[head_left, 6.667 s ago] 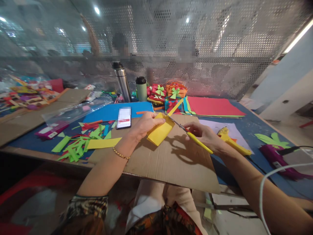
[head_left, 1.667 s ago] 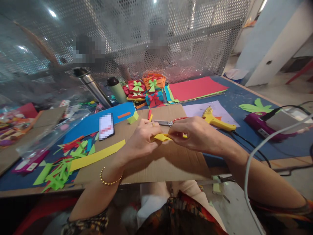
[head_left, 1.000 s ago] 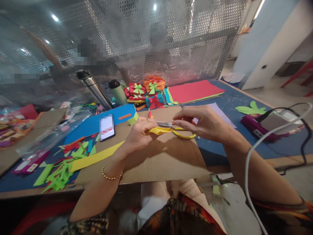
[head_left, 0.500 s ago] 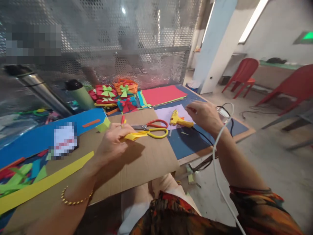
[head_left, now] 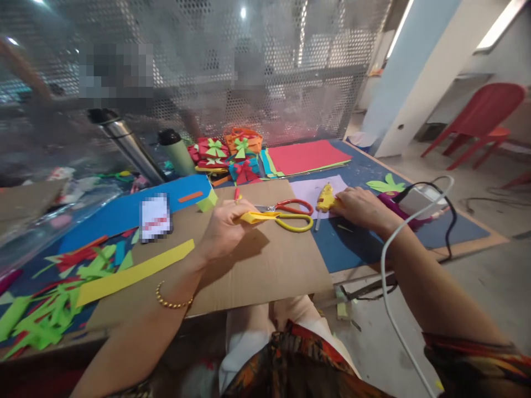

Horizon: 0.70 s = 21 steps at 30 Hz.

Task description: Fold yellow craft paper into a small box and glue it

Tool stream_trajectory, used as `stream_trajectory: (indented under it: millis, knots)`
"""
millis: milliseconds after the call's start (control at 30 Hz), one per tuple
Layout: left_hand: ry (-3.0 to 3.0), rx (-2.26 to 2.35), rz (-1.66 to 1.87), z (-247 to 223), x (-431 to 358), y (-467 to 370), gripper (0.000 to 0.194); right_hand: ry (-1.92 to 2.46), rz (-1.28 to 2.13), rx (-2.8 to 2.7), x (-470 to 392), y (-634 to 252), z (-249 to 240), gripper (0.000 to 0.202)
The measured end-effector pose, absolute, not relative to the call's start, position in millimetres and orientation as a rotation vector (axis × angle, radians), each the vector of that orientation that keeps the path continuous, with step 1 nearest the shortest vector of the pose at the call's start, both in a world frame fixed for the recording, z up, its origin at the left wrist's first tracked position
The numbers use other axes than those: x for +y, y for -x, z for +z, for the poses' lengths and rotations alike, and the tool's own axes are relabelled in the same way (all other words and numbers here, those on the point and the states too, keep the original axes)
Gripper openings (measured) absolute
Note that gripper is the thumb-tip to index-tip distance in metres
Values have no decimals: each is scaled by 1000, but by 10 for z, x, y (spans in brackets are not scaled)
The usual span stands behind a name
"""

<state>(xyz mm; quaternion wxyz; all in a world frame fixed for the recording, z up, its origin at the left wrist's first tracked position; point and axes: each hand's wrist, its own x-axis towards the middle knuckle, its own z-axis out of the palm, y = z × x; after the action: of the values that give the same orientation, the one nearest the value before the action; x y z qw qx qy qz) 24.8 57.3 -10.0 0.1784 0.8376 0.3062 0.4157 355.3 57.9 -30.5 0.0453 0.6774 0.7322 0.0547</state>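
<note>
In my left hand (head_left: pixel 227 229) is a folded yellow paper strip (head_left: pixel 259 216), pinched just above the brown cardboard (head_left: pixel 274 265). My right hand (head_left: pixel 360 207) has its fingers wrapped round the handle of a yellow glue gun (head_left: pixel 326 198), whose nozzle end rests on a lilac paper sheet (head_left: pixel 301 190). Between the hands lie scissors (head_left: pixel 295 207) with one red and one yellow handle loop, partly behind the yellow strip. A longer yellow paper strip (head_left: pixel 136 273) lies on the cardboard beside my left forearm.
Green and red paper scraps (head_left: pixel 53 309) heap at the left. Behind stand a steel flask (head_left: pixel 128 146), a green bottle (head_left: pixel 177 152), small paper baskets (head_left: pixel 244 146) and stacked coloured sheets (head_left: pixel 307 157). A white cable (head_left: pixel 385 276) crosses my right forearm.
My right hand has come down onto the glue gun's handle and closed round it. My left hand still pinches the folded strip. The view has turned left, showing more scraps.
</note>
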Motion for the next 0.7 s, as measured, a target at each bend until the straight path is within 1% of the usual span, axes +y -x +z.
stream_trajectory:
  millis: [100, 167, 233, 333, 400, 467, 533, 700]
  knots:
    - [-2354, 868, 1210, -93, 588, -255, 26, -2051, 191, 2263, 608, -3581, -319, 32]
    - [-2366, 877, 1229, -92, 594, -250, 26, -2074, 219, 2298, 592, -3600, -288, 29]
    - [-2357, 909, 1231, -94, 589, -246, 25, -2186, 200, 2419, 547, -3609, -222, 24]
    - [-2244, 975, 1194, -95, 569, -245, 26, -2337, 65, 2695, 428, -3561, -72, 16]
    - [-2104, 1011, 1149, -89, 562, -245, 28, -2349, -71, 2909, 327, -3462, 37, 16]
    - [-1981, 1034, 1102, -77, 568, -238, 29, -2240, -339, 3158, 231, -3321, 137, 16]
    - [-1941, 1048, 1081, -59, 588, -221, 29, -2193, -460, 3251, 169, -3170, 219, 15]
    - [-2023, 1076, 1120, -42, 626, -187, 29, -1900, -402, 3546, 204, -2938, 292, 26]
